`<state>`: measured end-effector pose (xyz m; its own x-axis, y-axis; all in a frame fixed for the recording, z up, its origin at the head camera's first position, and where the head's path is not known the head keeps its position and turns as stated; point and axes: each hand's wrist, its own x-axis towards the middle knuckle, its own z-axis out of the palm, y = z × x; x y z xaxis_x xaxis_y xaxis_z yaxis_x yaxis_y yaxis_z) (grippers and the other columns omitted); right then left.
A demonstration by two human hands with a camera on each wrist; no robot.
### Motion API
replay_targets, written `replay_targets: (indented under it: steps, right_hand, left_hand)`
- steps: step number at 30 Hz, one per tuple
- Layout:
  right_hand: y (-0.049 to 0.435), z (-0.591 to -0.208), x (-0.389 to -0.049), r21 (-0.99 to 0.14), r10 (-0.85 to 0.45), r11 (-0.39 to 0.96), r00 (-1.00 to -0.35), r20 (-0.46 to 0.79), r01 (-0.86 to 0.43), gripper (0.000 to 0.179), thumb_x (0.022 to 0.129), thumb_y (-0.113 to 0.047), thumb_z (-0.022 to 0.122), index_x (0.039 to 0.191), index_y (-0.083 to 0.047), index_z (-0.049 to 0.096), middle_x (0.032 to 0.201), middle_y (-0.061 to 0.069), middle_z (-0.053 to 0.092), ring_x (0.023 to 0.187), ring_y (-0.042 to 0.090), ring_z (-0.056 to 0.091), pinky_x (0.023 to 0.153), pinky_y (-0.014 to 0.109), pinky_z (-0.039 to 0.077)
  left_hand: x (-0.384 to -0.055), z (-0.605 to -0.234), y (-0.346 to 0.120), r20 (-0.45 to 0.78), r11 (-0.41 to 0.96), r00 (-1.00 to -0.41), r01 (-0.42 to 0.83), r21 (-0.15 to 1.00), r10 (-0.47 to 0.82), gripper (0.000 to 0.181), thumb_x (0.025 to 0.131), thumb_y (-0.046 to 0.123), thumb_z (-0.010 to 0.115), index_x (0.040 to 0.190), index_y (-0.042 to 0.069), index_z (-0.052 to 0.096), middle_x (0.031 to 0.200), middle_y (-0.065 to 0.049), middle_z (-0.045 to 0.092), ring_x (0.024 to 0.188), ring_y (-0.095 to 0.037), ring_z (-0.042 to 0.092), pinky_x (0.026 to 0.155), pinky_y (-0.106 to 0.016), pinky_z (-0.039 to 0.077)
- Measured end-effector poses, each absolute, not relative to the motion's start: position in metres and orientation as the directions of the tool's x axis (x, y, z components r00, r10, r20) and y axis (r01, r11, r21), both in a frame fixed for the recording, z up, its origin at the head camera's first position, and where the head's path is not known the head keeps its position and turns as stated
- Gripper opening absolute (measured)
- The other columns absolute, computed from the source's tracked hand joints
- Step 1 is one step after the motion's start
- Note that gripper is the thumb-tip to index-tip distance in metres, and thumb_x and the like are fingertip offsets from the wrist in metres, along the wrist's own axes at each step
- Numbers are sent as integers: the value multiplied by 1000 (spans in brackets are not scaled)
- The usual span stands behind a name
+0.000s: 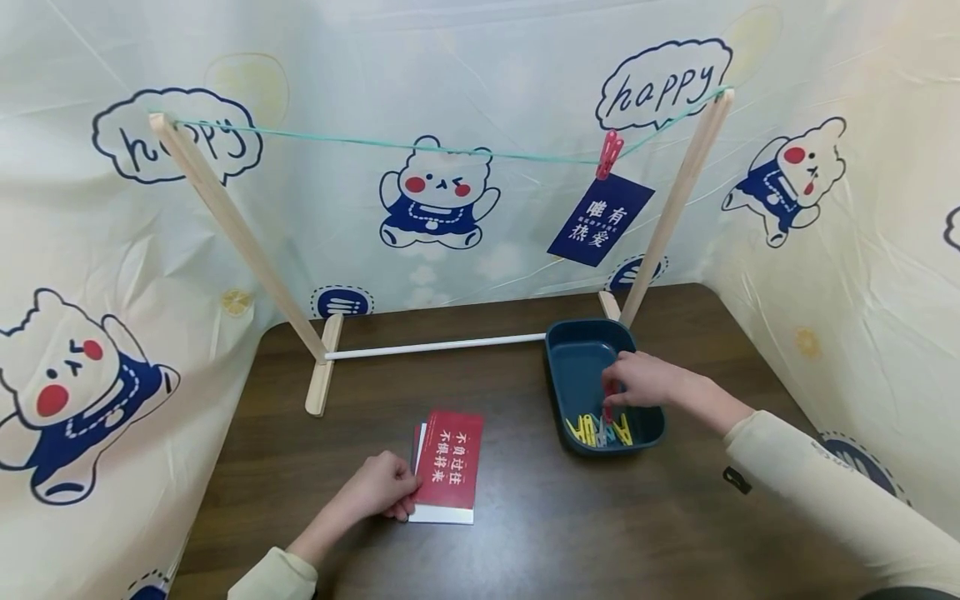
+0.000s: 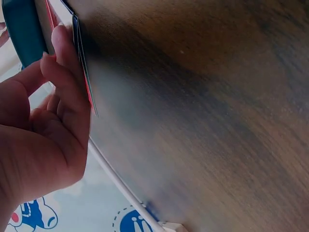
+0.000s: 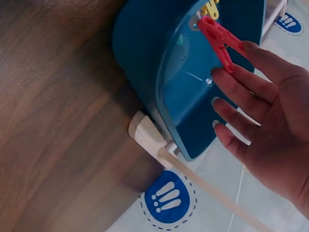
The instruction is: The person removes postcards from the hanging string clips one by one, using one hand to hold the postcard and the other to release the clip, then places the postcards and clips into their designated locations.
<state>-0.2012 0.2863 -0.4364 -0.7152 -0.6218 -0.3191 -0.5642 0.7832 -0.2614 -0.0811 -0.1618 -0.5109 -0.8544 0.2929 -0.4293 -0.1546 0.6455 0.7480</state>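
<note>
In the head view my right hand [image 1: 641, 381] is over the dark blue tray [image 1: 551, 367], pinching a red clothespin [image 3: 218, 38] between thumb and forefinger; the other fingers are loosely spread. Several yellow and grey clothespins [image 1: 588, 432] lie at the tray's near end. My left hand [image 1: 386, 485] rests on the table with curled fingers, touching the left edge of a stack of cards [image 1: 450, 462]. The top card is red with white characters, and white and dark blue edges show beneath it. Whether the fingers pinch the cards is hidden.
A wooden frame with two leaning posts [image 1: 240, 242] stands behind, joined low by a white rod [image 1: 435, 346]. Along its green string [image 1: 360, 142], a red clothespin [image 1: 609, 154] holds a dark blue card [image 1: 602, 218]. A patterned cloth [image 1: 330, 50] surrounds the brown table [image 1: 375, 383].
</note>
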Motion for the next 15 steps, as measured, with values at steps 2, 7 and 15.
replay_targets:
  steps: [2,7,15]
  right_hand:
    - [286,-438,-202,-253,-603,797,-712,-359,-548,15,95,-31,78,97,-16,76,87,-6,66,85,15,53,70,30,48]
    - [286,-440,-200,-233,-551,832,-706,-445,-503,15,95,-31,78,93,-16,77,83,-5,64,78,14,55,67,29,50]
    - [286,-448,-194,-245,-482,873,-677,-556,-421,20,95,-33,78,86,-14,76,73,-5,65,63,10,59,62,26,54]
  left_hand:
    - [-80,-509,-162,-431,654,-852,-146,742,299,33,100,10,67,68,3,66,58,-5,68,50,-15,67,48,-26,54]
    - [-80,-509,-163,-432,669,-842,-121,734,322,33,99,11,69,67,3,67,57,-4,68,49,-14,67,46,-25,52]
    - [-79,-512,-166,-416,660,-832,-81,747,368,33,98,12,72,66,4,67,55,-3,67,45,-12,65,45,-24,50]
